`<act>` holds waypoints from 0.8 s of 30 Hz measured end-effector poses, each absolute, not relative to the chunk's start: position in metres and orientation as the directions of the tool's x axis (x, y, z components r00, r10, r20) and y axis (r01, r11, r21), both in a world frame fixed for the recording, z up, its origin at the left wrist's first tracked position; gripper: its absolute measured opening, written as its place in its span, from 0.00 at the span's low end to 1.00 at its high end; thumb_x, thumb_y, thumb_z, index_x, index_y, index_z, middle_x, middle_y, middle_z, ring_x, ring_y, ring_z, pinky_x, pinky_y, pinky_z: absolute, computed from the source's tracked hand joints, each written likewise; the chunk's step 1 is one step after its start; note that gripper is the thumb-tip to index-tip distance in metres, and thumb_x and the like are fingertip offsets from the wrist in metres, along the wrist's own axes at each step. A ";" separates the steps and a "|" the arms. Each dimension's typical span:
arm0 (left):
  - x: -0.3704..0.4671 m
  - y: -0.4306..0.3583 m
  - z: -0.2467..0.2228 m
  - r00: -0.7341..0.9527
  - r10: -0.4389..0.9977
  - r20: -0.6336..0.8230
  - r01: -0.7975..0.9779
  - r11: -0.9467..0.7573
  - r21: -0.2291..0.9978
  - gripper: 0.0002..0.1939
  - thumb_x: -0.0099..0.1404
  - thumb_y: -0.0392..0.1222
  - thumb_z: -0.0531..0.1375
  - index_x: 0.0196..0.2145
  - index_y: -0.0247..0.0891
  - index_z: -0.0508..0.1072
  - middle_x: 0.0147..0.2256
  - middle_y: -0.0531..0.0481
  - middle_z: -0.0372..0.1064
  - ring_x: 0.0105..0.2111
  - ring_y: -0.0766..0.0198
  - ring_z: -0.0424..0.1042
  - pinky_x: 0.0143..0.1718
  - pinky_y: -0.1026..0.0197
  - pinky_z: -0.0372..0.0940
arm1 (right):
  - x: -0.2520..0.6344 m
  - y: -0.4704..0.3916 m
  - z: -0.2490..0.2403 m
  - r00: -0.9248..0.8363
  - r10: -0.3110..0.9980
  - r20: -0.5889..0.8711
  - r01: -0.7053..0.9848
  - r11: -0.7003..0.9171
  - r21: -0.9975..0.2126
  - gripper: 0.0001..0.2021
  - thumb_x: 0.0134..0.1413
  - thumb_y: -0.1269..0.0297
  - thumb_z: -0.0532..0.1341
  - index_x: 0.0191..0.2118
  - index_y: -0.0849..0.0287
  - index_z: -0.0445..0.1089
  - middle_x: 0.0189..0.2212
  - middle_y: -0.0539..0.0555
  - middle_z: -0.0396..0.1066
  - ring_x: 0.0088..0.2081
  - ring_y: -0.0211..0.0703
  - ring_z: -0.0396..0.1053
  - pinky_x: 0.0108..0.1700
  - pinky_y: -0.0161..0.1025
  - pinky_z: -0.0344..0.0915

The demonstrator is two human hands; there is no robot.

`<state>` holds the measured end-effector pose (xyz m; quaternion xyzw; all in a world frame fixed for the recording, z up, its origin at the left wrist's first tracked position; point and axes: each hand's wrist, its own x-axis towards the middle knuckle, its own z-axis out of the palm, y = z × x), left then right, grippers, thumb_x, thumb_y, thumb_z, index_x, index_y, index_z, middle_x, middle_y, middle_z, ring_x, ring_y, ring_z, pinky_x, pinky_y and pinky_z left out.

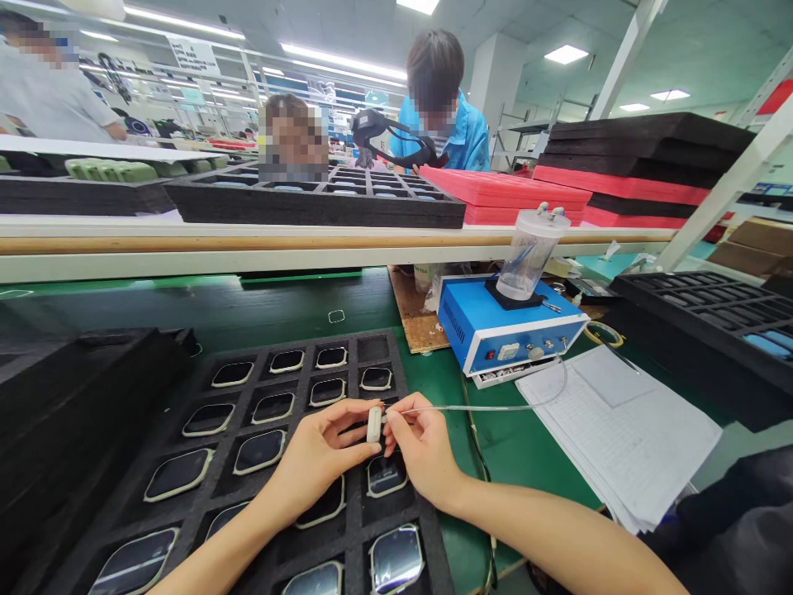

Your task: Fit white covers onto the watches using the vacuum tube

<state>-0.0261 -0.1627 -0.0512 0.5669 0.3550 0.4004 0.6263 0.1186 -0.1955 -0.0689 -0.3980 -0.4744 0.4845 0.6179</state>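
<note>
Black foam tray (347, 529) of dark square glass-faced cases sits nearest. Above it, left hand (322, 450) pinches small white oblong case (374, 424); right hand (421, 446) pinches thin clear tube (483, 407) tip against it. Risk: tube pull from blue box (505, 326) could slip tip, drop case onto tray.

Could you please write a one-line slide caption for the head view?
Both hands, left hand and right hand, hold a small white part over a black foam tray.

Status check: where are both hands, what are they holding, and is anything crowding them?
Left hand pinches small white case. Right hand holds clear tube at the case. Both over black foam tray; nothing crowding.
</note>
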 end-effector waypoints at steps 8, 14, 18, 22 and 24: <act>-0.026 -0.162 -0.051 0.432 0.902 0.011 -0.090 0.031 0.995 0.19 0.46 0.28 0.67 0.38 0.36 0.73 0.42 0.48 0.72 0.45 0.56 0.70 0.50 0.52 0.65 | 0.119 -0.195 -0.069 0.078 0.977 0.198 -0.230 0.211 -0.950 0.06 0.54 0.64 0.57 0.30 0.61 0.62 0.21 0.47 0.65 0.21 0.32 0.64 0.24 0.31 0.64; -0.025 -0.162 -0.051 0.431 0.902 0.013 -0.089 0.028 0.996 0.19 0.45 0.28 0.67 0.38 0.36 0.73 0.42 0.47 0.72 0.45 0.55 0.70 0.50 0.51 0.64 | 0.120 -0.195 -0.069 0.080 0.978 0.193 -0.225 0.206 -0.952 0.06 0.54 0.64 0.57 0.30 0.61 0.62 0.21 0.47 0.65 0.20 0.32 0.63 0.23 0.32 0.64; -0.026 -0.162 -0.052 0.431 0.902 0.012 -0.084 0.027 0.996 0.19 0.46 0.28 0.67 0.38 0.37 0.73 0.43 0.48 0.72 0.45 0.55 0.70 0.50 0.52 0.65 | 0.120 -0.194 -0.068 0.081 0.978 0.192 -0.219 0.206 -0.954 0.06 0.54 0.63 0.57 0.30 0.61 0.62 0.21 0.48 0.65 0.20 0.32 0.63 0.24 0.32 0.64; -0.026 -0.162 -0.051 0.427 0.904 0.013 -0.086 0.026 0.996 0.19 0.45 0.28 0.67 0.37 0.37 0.73 0.42 0.48 0.72 0.44 0.56 0.71 0.50 0.53 0.65 | 0.120 -0.195 -0.068 0.079 0.979 0.189 -0.216 0.202 -0.955 0.07 0.54 0.63 0.57 0.30 0.61 0.62 0.21 0.48 0.65 0.20 0.32 0.63 0.24 0.32 0.64; -0.025 -0.163 -0.050 0.425 0.905 0.010 -0.088 0.031 0.996 0.19 0.45 0.28 0.67 0.37 0.37 0.73 0.42 0.48 0.72 0.44 0.56 0.71 0.49 0.52 0.65 | 0.119 -0.195 -0.068 0.079 0.978 0.191 -0.213 0.204 -0.956 0.08 0.54 0.62 0.57 0.30 0.61 0.62 0.21 0.48 0.65 0.20 0.32 0.63 0.24 0.32 0.64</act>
